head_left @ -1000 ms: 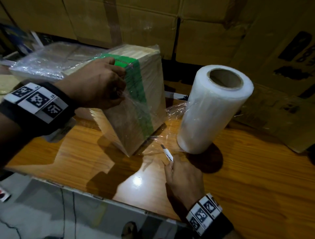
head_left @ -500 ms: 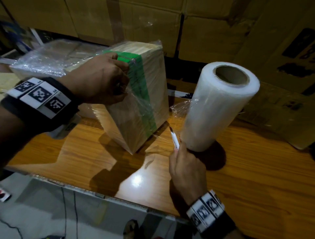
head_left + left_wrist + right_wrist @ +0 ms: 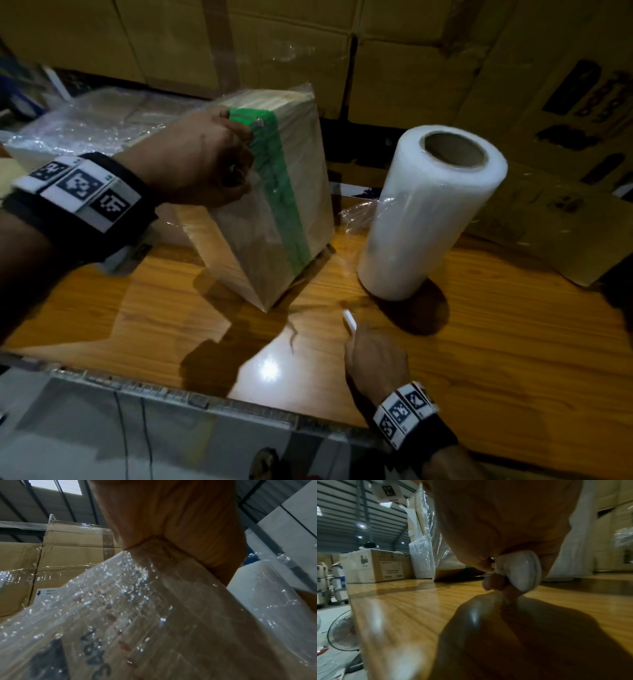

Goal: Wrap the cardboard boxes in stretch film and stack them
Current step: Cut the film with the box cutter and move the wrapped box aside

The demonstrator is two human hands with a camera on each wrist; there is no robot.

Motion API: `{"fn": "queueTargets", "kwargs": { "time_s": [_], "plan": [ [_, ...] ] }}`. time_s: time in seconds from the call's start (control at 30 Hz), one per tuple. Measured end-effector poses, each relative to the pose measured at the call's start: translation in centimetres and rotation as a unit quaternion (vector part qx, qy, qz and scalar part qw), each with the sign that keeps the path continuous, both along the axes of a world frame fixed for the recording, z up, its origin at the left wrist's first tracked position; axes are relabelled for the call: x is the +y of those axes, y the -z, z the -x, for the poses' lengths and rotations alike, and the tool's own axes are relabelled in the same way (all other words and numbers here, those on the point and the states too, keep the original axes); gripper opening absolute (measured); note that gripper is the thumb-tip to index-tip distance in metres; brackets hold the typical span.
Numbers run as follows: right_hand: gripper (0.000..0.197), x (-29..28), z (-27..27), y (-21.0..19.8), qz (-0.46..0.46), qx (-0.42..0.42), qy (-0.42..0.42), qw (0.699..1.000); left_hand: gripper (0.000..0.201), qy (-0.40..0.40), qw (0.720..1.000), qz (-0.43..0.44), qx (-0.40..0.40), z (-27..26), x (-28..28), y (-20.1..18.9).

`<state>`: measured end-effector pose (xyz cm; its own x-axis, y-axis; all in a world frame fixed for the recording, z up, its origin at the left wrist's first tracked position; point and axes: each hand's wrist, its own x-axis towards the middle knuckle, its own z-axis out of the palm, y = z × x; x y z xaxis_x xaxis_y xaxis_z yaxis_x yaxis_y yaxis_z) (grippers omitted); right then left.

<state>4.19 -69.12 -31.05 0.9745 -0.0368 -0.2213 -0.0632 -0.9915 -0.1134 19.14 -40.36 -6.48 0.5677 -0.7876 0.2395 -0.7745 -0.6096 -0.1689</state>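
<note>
Head: wood table [image 3: 479, 342], cartons behind. Left hand [image 3: 191, 161] gripping wrapped box [image 3: 284, 192], tilted on edge. Right hand [image 3: 375, 356] holding cutter [image 3: 349, 320] beside roll [image 3: 428, 212].
Left wrist: film on box, glossy.
Right wrist: fingers curled round cutter; warehouse roof, fan.
Risk: box slipping off edge, film tail unsticking.

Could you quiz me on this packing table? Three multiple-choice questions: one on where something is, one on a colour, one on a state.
1. Where does the white roll of stretch film stand?
A. right of the box
B. on top of the box
C. on the floor

2. What colour is the tape band on the film-wrapped cardboard box?
A. red
B. green
C. blue

3. How does the box sit?
A. flat
B. tilted on an edge
C. lifted clear

Answers: A, the roll stands upright on the wooden table; B, the band is green; B, the left hand grips its top, tipping it.
</note>
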Motion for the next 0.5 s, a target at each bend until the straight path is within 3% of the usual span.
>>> {"fn": "queueTargets", "kwargs": {
  "time_s": [0.07,0.23,0.43,0.5],
  "plan": [
    [0.029,-0.5,0.9,-0.1,0.014,0.010,-0.012,1.000,0.024,-0.005,1.000,0.014,0.012,-0.2,0.6,-0.1],
    [0.027,-0.2,1.3,-2.4,-0.047,-0.055,0.003,0.997,0.027,-0.009,1.000,0.019,0.014,-0.2,0.8,-0.1],
    [0.025,2.5,-1.6,-6.1,-0.056,-0.236,-0.010,0.970,0.029,-0.008,1.000,0.015,0.026,0.4,1.2,0.0],
    [0.024,3.1,-2.8,-5.2,-0.027,-0.171,0.006,0.985,0.030,-0.015,1.000,0.000,0.019,0.7,0.9,-0.3]
  ]
}}
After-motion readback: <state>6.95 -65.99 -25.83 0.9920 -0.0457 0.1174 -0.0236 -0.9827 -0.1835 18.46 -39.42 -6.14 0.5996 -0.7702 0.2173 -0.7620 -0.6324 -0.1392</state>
